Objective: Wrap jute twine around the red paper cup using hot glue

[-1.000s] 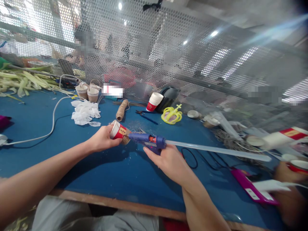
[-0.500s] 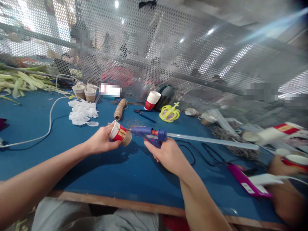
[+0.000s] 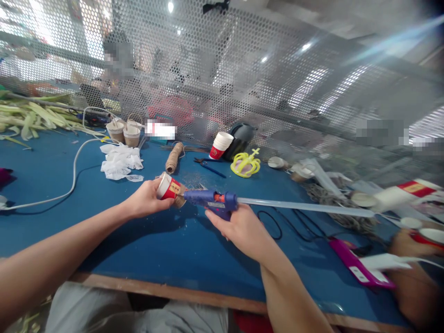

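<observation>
My left hand (image 3: 147, 199) is closed round a red and white paper cup (image 3: 169, 187), tilted on its side, with brown twine wound about its base end. In my right hand (image 3: 243, 226) is a blue hot glue gun (image 3: 211, 200), fingers wrapped round its handle. The gun's nozzle meets the cup near the twine; whether it touches I cannot tell. A long clear glue stick (image 3: 305, 206) juts from the back of the gun. Behind the cup lies a spool of twine (image 3: 174, 157).
Pliers (image 3: 211, 167), a yellow crown-shaped piece (image 3: 245, 165) and stacked paper cups (image 3: 221, 144) stand beyond my hands. White gloves (image 3: 121, 161) and twine-wrapped cups (image 3: 132, 135) are at left. A purple power strip (image 3: 360, 266) lies right, beside another person's hand (image 3: 407, 243) holding a cup.
The glue gun has tipped and shifted slightly down and left, its nozzle now lower along the cup. The cup has turned a little in my left hand.
</observation>
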### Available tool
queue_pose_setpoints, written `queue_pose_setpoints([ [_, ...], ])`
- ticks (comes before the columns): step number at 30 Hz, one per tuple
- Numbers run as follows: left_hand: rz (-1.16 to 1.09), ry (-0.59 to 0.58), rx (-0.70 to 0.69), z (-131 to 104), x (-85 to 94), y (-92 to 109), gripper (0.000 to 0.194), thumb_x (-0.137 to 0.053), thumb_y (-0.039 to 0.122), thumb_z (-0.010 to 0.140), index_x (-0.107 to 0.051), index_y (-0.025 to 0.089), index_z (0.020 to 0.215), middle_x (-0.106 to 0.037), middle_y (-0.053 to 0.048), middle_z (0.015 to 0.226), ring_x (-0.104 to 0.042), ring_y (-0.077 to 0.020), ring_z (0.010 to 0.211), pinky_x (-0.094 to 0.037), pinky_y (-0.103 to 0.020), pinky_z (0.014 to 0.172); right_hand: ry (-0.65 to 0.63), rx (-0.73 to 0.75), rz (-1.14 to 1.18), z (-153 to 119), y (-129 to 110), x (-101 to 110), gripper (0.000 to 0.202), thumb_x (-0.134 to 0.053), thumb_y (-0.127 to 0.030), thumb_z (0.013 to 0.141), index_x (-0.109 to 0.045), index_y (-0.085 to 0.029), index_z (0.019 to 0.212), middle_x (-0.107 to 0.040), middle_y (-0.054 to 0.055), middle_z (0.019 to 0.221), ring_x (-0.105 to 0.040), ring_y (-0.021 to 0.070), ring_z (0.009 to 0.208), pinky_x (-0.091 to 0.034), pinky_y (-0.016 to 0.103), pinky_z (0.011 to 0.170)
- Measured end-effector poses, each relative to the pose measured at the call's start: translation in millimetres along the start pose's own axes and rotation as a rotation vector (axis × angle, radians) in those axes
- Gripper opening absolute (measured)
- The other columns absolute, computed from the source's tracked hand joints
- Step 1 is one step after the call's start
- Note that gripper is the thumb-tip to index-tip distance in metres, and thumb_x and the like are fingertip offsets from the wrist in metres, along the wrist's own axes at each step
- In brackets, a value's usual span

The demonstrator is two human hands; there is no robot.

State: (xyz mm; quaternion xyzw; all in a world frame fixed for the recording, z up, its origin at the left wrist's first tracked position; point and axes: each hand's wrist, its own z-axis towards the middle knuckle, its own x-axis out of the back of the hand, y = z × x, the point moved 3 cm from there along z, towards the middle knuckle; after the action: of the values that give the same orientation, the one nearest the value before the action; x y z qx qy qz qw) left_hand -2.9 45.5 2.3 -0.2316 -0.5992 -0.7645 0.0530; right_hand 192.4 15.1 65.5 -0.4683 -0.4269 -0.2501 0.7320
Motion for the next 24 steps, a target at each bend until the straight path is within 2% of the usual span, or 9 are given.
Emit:
queue_pose_setpoints([
  [5, 0.078, 0.026, -0.089, -1.8, 0.0, 6.6, 0.019, -0.056, 0.022, 0.065, -0.054, 0.012, 0.081, -0.058, 0.0, 0.067, -0.05, -0.0096, 0.055, -0.041, -0.019, 0.051, 0.03, -0.07, 0.019, 1.4, 5.3, 1.9, 0.024, -0.049, -0.031, 0.075, -0.053, -0.019, 0.054, -0.053, -0.002, 0.04, -0.056, 0.0149, 0.046, -0.043, 0.023, 0.047],
  [8, 0.121, 0.041, -0.153, -3.1, -0.9, 9.6, 0.012, -0.055, 0.021, 0.065, -0.052, 0.013, 0.074, -0.056, 0.0, 0.067, -0.05, -0.0099, 0.058, -0.042, -0.02, 0.055, 0.006, -0.124, 0.066, 2.9, 8.4, 1.7, 0.03, -0.048, -0.032, 0.076, -0.048, -0.019, 0.049, -0.049, -0.003, 0.035, -0.051, 0.0125, 0.038, -0.041, 0.022, 0.043],
  [13, 0.152, 0.04, -0.208, -4.8, -2.0, 11.8, 0.011, -0.054, 0.02, 0.066, -0.05, 0.014, 0.074, -0.056, 0.0, 0.068, -0.051, -0.0108, 0.06, -0.043, -0.021, 0.057, -0.016, -0.178, 0.131, 6.0, 9.1, 1.2, 0.034, -0.049, -0.03, 0.076, -0.041, -0.02, 0.044, -0.045, -0.003, 0.032, -0.047, 0.0103, 0.034, -0.04, 0.021, 0.042],
  [24, 0.189, 0.032, -0.304, -5.6, -1.5, 15.5, 0.008, -0.054, 0.02, 0.067, -0.052, 0.013, 0.072, -0.057, -0.002, 0.069, -0.052, -0.0118, 0.062, -0.044, -0.025, 0.063, -0.051, -0.232, 0.201, 4.0, 10.0, 3.8, 0.034, -0.051, -0.032, 0.075, -0.04, -0.02, 0.044, -0.045, -0.003, 0.032, -0.046, 0.0095, 0.033, -0.039, 0.021, 0.04],
])
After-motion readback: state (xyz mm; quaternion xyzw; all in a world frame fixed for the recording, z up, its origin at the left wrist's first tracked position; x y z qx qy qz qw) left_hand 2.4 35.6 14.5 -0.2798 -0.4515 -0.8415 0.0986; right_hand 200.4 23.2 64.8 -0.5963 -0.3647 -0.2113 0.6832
